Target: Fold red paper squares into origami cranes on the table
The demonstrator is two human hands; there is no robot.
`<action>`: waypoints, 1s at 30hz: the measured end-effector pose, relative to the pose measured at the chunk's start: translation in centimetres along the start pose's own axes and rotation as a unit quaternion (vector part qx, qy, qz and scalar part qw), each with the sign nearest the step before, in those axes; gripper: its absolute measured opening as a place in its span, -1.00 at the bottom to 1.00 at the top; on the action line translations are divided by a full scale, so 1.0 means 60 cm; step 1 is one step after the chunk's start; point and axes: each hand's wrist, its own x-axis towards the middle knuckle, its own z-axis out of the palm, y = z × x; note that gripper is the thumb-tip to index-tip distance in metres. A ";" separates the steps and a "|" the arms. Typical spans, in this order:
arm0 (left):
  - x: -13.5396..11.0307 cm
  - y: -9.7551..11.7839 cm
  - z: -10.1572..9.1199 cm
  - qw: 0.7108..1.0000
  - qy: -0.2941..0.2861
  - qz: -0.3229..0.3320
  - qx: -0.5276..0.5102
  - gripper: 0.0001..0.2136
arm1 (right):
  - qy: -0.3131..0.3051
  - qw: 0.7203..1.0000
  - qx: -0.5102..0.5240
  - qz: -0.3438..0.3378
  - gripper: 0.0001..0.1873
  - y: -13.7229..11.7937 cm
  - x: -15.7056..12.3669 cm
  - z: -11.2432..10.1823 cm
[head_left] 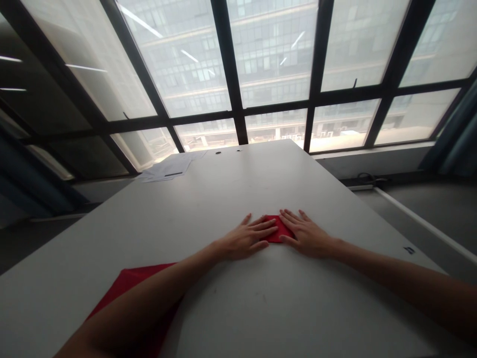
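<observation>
A small folded red paper (276, 228) lies on the white table (238, 189), a little beyond the middle. My left hand (246, 238) rests flat on its left side with the fingers stretched out. My right hand (303, 231) presses flat on its right side, fingers apart and pointing left. Most of the paper is hidden under the two hands. A larger red sheet (128, 288) lies near the table's front left, partly covered by my left forearm.
White papers (169, 168) lie at the far left corner of the table. Two small dark spots (218, 152) sit near the far edge. Large windows with dark frames stand behind the table. The floor drops away on the right.
</observation>
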 end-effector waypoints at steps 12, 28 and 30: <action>0.005 -0.001 0.000 1.000 -0.010 0.014 -0.018 -0.42 | -0.030 0.996 0.054 -0.066 -0.21 0.000 0.001 -0.010; 0.007 -0.002 0.003 1.000 0.003 0.000 -0.011 -0.45 | -0.016 0.997 0.050 -0.057 -0.18 0.001 0.003 -0.007; 0.007 0.000 0.002 1.000 0.002 -0.003 -0.012 -0.45 | -0.016 0.998 0.043 -0.053 -0.19 0.001 0.004 -0.006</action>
